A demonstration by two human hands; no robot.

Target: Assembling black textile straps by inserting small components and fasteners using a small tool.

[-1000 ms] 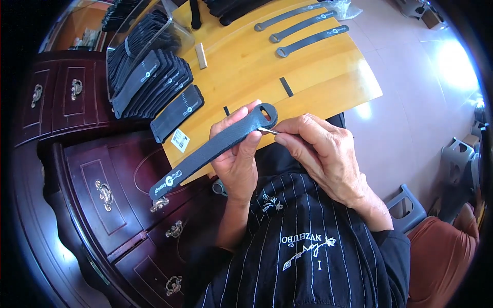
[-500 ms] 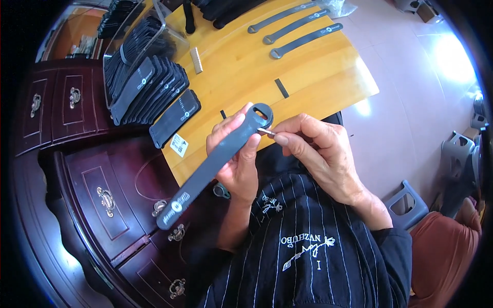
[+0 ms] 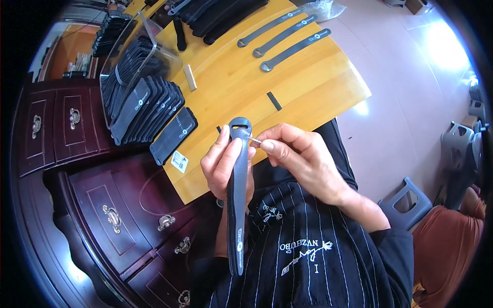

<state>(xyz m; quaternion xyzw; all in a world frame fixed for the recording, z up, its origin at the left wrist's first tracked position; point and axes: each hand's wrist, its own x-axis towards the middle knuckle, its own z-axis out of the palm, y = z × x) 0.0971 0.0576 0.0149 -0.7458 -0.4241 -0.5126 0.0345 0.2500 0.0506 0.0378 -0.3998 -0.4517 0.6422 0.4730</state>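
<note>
Though partly hidden under the left hand [image 3: 226,167], long dark strap [image 3: 238,205] held upright, looped end up toward the tabletop [image 3: 313,87], tail down over the striped shirt [image 3: 308,256]. Right hand [image 3: 303,156] pinching a tiny metal piece [image 3: 254,139], too small to identify, beside the loop.

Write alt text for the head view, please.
A left hand holds a long grey strap upright while the right hand pinches a small metal pin against its looped end, above a yellow wooden table bearing more straps.
</note>
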